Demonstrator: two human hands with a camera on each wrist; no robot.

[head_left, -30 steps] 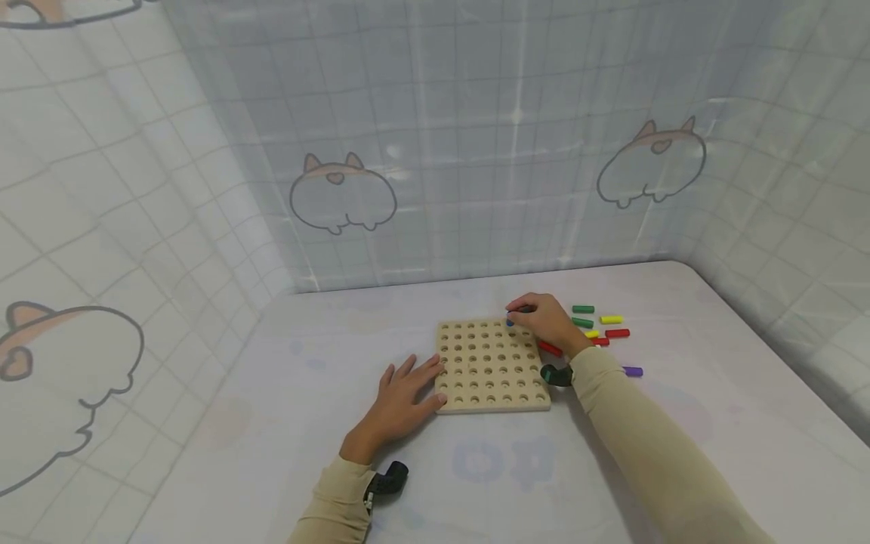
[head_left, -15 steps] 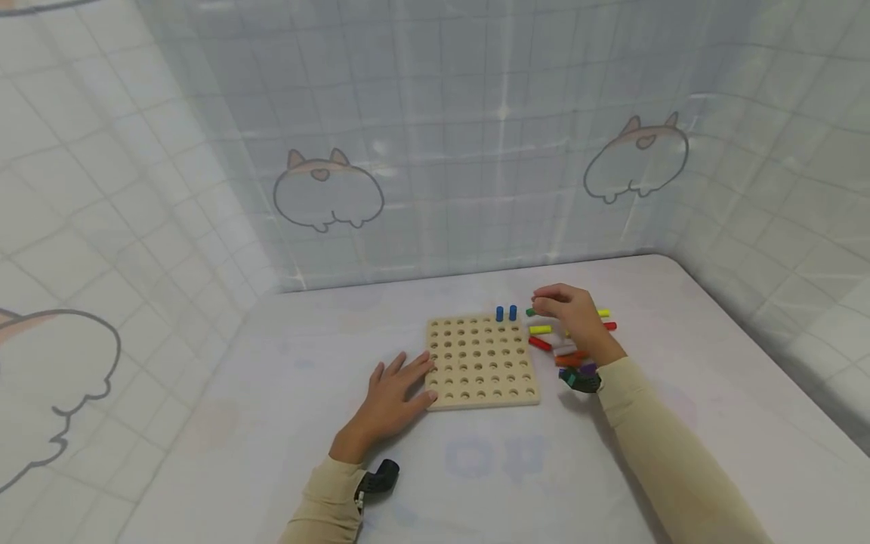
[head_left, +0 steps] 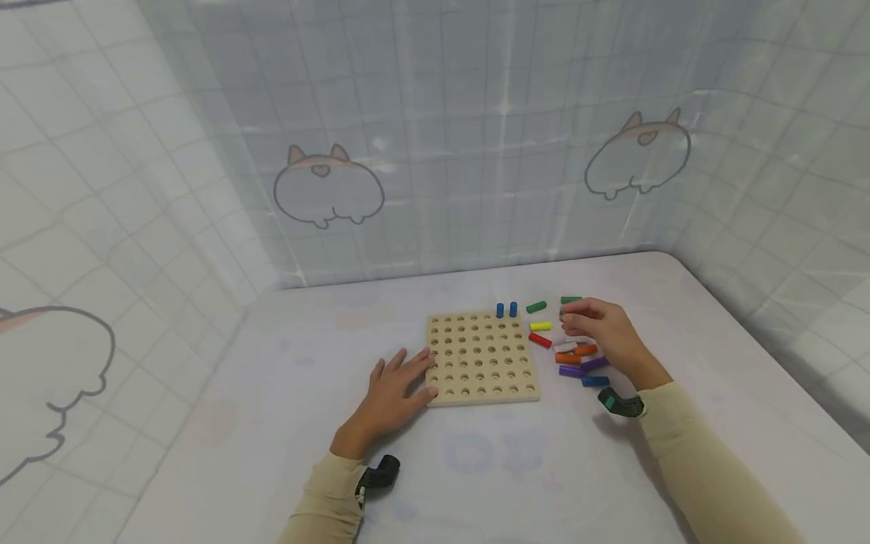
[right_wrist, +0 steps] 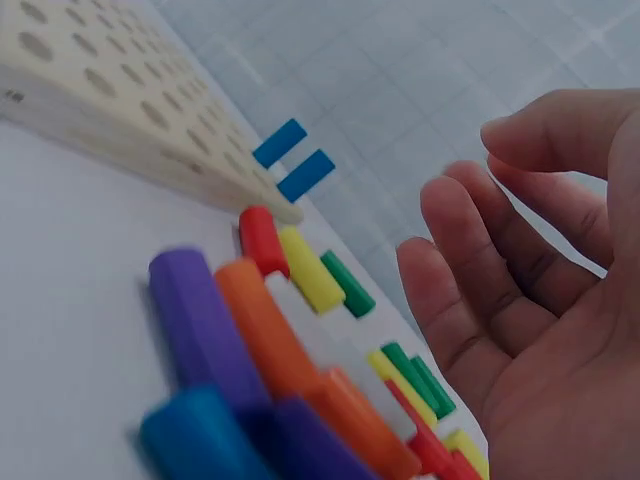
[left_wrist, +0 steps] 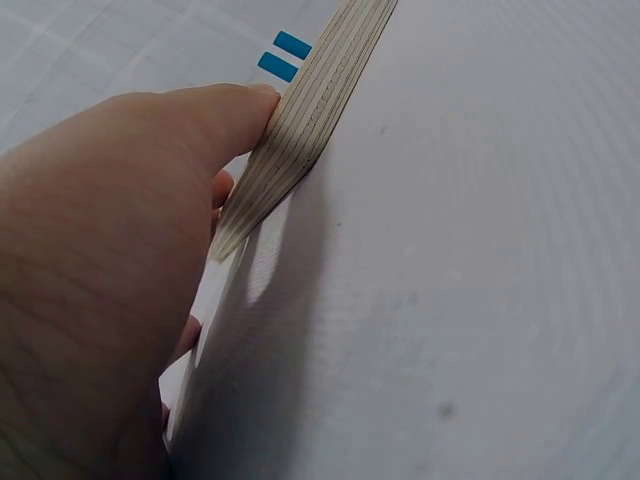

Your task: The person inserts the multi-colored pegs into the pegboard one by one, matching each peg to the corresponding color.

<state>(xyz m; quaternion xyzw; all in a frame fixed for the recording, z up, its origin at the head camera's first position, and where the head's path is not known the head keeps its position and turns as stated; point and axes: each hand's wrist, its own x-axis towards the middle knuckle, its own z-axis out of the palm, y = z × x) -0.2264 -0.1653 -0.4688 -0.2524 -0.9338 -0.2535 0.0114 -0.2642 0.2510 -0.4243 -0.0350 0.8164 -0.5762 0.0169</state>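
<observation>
A pale wooden pegboard with rows of round holes lies on the table. Two blue pegs stand upright side by side in its far right corner. My left hand rests at the board's left edge, fingers spread; in the left wrist view its thumb lies along the board's side. To the right of the board, my right hand hovers over scattered pegs with bent, loose fingers. The right wrist view shows a gap between its thumb and fingertips, with nothing held.
Loose pegs lie right of the board: green, yellow, red, white, orange, purple and blue. My right hand covers some others. A patterned curtain rises behind the table's far edge.
My right hand has let go of a blue peg at the board's far right corner and moved right and toward me, over the loose pegs. My left hand stays at the board.
</observation>
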